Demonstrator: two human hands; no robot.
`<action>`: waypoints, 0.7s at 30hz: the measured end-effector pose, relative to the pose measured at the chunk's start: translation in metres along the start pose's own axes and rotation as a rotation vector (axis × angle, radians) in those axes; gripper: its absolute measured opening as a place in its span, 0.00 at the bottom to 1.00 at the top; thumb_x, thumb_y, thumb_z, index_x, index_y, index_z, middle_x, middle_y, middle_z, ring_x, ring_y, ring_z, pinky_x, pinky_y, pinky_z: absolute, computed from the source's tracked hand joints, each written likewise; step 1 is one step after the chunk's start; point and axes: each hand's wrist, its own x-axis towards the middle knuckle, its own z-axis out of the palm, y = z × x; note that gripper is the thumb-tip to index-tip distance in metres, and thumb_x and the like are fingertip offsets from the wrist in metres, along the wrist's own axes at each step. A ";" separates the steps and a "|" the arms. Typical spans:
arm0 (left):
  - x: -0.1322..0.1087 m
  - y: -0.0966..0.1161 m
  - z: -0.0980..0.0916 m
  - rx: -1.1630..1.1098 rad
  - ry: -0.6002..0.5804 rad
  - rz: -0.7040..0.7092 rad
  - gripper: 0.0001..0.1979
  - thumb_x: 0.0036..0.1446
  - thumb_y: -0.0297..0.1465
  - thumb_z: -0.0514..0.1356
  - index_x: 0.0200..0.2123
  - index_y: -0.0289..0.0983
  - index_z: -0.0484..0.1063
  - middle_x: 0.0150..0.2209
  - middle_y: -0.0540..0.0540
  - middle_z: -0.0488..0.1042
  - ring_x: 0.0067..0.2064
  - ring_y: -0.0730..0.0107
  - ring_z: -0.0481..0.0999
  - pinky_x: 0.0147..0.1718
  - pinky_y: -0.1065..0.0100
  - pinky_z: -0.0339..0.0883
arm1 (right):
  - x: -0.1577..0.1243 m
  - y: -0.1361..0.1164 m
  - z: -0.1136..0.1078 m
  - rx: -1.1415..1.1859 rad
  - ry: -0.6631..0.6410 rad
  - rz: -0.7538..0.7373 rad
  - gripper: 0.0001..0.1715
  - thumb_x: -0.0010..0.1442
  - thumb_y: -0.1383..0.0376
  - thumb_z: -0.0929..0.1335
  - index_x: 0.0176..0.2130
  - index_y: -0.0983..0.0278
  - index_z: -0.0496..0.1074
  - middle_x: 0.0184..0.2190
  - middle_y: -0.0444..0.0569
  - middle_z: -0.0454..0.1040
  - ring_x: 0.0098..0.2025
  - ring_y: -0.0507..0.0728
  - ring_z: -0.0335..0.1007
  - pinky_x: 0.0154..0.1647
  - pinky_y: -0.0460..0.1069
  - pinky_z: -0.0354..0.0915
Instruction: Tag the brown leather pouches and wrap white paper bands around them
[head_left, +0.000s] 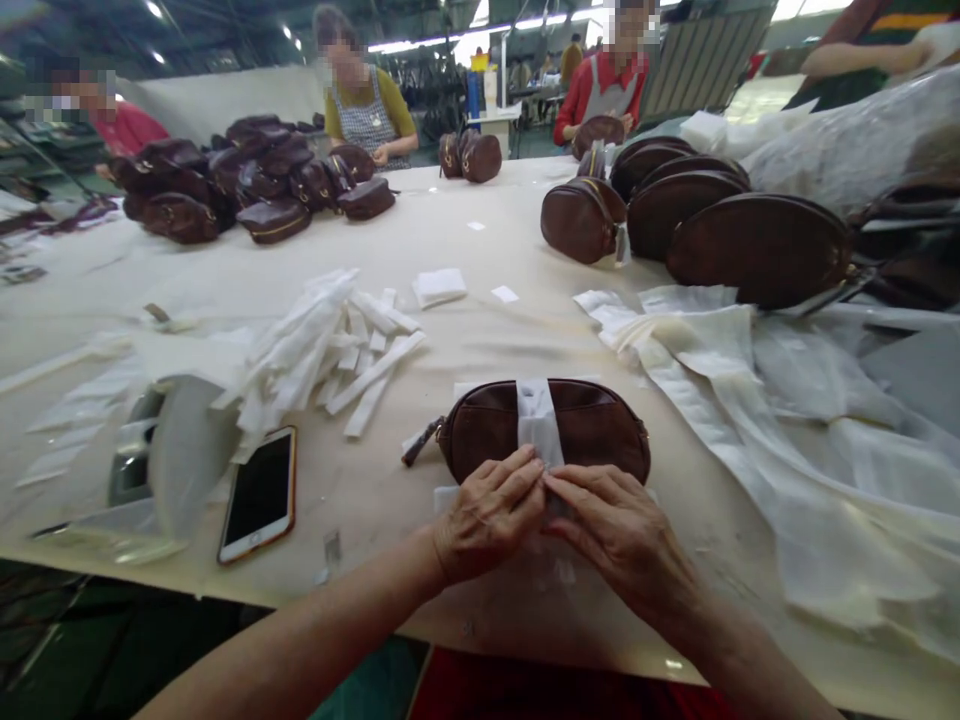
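A small brown leather pouch (480,430) lies on the cream table (465,250) right in front of me. A white paper strip (537,418) runs over its middle from back to front. My left hand (491,515) and my right hand (619,535) meet at the pouch's near edge, fingertips pinched together on the lower end of the strip. The strip's end is partly hidden under my fingers. A zip pull sticks out at the pouch's left end.
A heap of white paper strips (337,345) lies to the left, with a phone (259,492) face up near the table edge. Crumpled white wrapping sheets (787,400) spread to the right. Several brown pouches (675,215) stand behind them, and another pile (247,190) far left. Other people sit across the table.
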 end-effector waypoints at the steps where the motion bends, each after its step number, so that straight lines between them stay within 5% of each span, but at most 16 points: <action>1: 0.000 0.000 0.001 -0.018 0.007 -0.015 0.11 0.64 0.25 0.49 0.43 0.26 0.69 0.44 0.35 0.74 0.53 0.53 0.71 0.41 0.63 0.70 | -0.001 0.003 0.000 -0.003 -0.015 -0.021 0.16 0.62 0.63 0.65 0.49 0.65 0.71 0.43 0.54 0.76 0.42 0.58 0.70 0.43 0.53 0.68; 8: -0.005 -0.005 0.000 -0.130 -0.009 -0.067 0.12 0.63 0.26 0.51 0.47 0.27 0.66 0.46 0.36 0.74 0.55 0.55 0.70 0.42 0.63 0.69 | -0.007 0.012 0.005 0.005 0.027 -0.081 0.17 0.60 0.70 0.67 0.50 0.66 0.71 0.42 0.54 0.75 0.41 0.57 0.69 0.42 0.52 0.69; 13: 0.000 -0.005 -0.012 -0.329 -0.172 -0.137 0.19 0.58 0.33 0.51 0.49 0.28 0.65 0.50 0.33 0.70 0.60 0.53 0.64 0.48 0.57 0.67 | -0.012 0.011 0.015 -0.006 0.087 -0.087 0.19 0.58 0.75 0.67 0.50 0.67 0.71 0.41 0.55 0.75 0.43 0.57 0.68 0.43 0.52 0.68; 21: 0.002 0.000 0.005 -0.156 0.012 -0.163 0.09 0.65 0.28 0.50 0.42 0.33 0.69 0.43 0.42 0.75 0.52 0.60 0.72 0.39 0.66 0.65 | -0.015 0.013 0.014 0.014 0.083 -0.086 0.22 0.58 0.75 0.67 0.53 0.66 0.68 0.43 0.55 0.74 0.45 0.58 0.69 0.45 0.53 0.68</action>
